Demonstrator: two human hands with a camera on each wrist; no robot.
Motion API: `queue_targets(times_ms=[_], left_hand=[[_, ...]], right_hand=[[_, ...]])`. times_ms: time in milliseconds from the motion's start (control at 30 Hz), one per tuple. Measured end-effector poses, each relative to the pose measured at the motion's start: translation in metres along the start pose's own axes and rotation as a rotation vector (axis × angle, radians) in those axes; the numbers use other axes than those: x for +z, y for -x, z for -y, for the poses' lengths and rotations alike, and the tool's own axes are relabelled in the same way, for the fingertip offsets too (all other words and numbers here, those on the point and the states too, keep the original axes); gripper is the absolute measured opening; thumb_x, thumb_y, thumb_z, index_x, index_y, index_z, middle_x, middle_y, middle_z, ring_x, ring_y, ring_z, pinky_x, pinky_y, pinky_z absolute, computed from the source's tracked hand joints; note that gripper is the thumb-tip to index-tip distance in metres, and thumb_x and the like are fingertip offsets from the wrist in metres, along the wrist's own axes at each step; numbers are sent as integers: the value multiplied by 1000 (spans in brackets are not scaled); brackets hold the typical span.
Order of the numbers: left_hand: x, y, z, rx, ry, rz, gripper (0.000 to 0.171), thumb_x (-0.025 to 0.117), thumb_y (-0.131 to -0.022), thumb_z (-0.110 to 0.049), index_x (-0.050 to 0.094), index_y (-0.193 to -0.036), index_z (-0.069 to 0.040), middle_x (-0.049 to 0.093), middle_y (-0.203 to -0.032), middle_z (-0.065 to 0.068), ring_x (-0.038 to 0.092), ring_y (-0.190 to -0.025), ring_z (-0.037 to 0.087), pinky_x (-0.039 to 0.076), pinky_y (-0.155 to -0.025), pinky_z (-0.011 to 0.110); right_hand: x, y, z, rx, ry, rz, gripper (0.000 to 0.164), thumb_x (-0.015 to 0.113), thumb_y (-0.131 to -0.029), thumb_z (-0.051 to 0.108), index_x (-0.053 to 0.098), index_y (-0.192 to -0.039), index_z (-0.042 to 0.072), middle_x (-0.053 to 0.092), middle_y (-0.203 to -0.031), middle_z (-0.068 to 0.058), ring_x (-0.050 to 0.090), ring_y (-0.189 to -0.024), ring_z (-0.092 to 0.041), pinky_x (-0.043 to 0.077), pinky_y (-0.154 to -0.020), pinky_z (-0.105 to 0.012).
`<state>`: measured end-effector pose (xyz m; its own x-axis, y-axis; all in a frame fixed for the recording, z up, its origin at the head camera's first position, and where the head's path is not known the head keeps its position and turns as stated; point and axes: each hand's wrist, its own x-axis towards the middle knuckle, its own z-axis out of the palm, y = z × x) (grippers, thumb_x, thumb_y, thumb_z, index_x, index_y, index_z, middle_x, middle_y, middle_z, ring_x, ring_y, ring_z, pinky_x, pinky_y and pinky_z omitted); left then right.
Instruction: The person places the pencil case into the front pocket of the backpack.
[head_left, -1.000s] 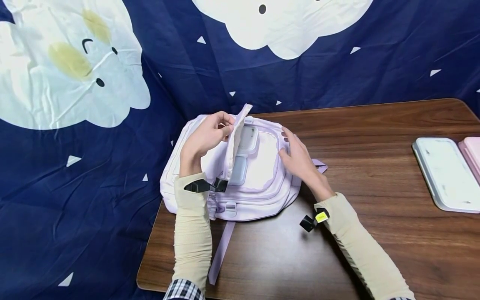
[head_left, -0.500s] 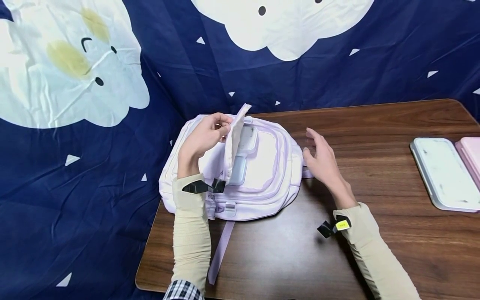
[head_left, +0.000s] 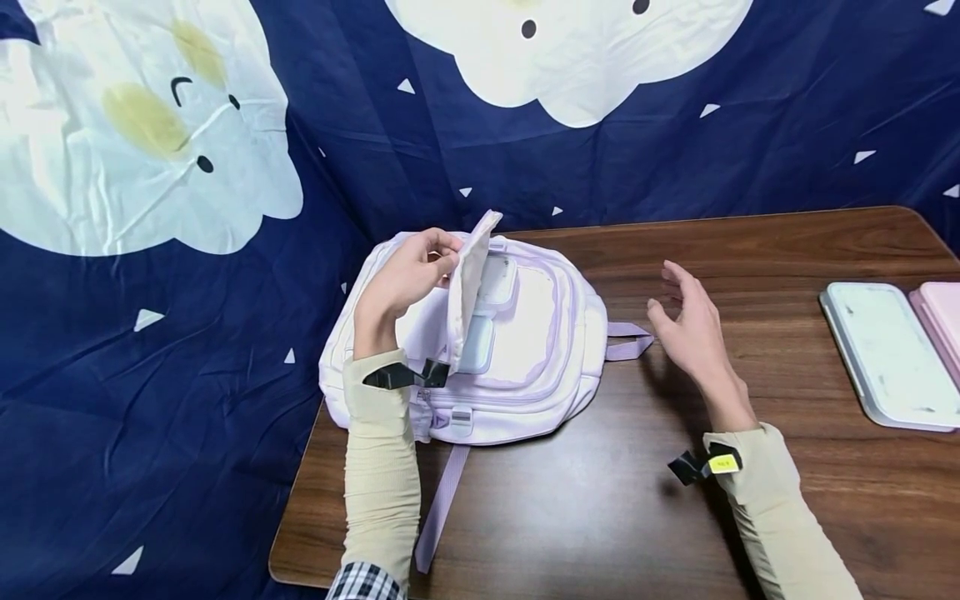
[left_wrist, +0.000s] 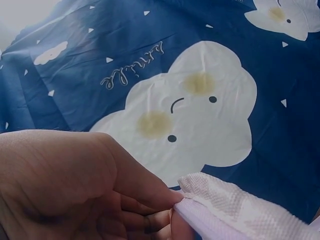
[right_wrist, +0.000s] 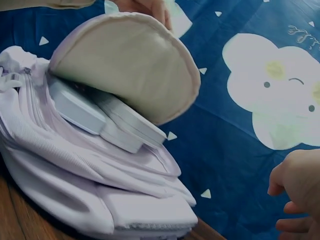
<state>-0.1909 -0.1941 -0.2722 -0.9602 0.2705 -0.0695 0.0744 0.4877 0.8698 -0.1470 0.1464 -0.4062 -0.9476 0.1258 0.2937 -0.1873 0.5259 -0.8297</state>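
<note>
A pale lilac backpack [head_left: 528, 412] lies on the table with its front pocket flap [head_left: 467, 292] raised. My left hand [head_left: 405, 275] pinches the flap's edge between thumb and fingers, as the left wrist view also shows. Inside the pocket lie a white case [head_left: 497, 282] and a bluish case [head_left: 477, 343], partly covered by the flap; the right wrist view shows these cases [right_wrist: 77, 107] side by side under it. My right hand [head_left: 693, 325] hovers over the table to the right of the backpack, fingers loosely bent and holding nothing.
At the table's right lie a flat white-topped case [head_left: 892, 354] and a pink case [head_left: 945, 312] beside it. A lilac strap [head_left: 442, 508] hangs toward the front edge, and a strap loop [head_left: 628, 340] sticks out right. Blue cloud-print cloth [head_left: 600, 179] stands behind.
My right hand has left the backpack's right side and moved right over the table, revealing the strap loop. The left hand stays at the flap, nearly unmoved.
</note>
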Motion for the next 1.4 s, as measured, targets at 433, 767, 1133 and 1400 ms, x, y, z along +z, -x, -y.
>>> queue_targets(times_ms=[433, 767, 1133, 1400], left_hand=[[-4, 1, 2, -11, -23, 15, 21, 44, -95, 1, 49, -113, 11, 53, -102, 11, 55, -76, 12, 51, -70, 22], [-5, 4, 2, -14, -18, 9, 20, 44, -96, 1, 49, -113, 10, 53, -103, 11, 57, -77, 12, 53, -71, 23], [-7, 6, 1, -6, -23, 1, 20, 44, -96, 1, 49, -113, 10, 53, -100, 11, 57, -76, 12, 54, -70, 23], [-7, 6, 1, -3, -30, 4, 20, 44, -96, 1, 50, -113, 10, 53, -101, 12, 57, -76, 13, 53, -70, 23]], right_hand=[[-29, 10, -23, 64, 38, -90, 60, 63, -88, 12, 39, -143, 6, 49, -135, -23, 50, -120, -42, 42, -103, -46], [-57, 20, -44, 119, 132, -123, 62, 62, -89, 16, 37, -145, 7, 48, -136, -22, 50, -120, -42, 41, -105, -41], [-85, 25, -65, 203, 188, -150, 63, 59, -91, 18, 32, -147, 7, 43, -142, -23, 45, -126, -43, 35, -109, -44], [-108, 34, -81, 309, 224, -201, 66, 60, -89, 19, 31, -148, 9, 40, -145, -21, 41, -130, -38, 33, -112, -32]])
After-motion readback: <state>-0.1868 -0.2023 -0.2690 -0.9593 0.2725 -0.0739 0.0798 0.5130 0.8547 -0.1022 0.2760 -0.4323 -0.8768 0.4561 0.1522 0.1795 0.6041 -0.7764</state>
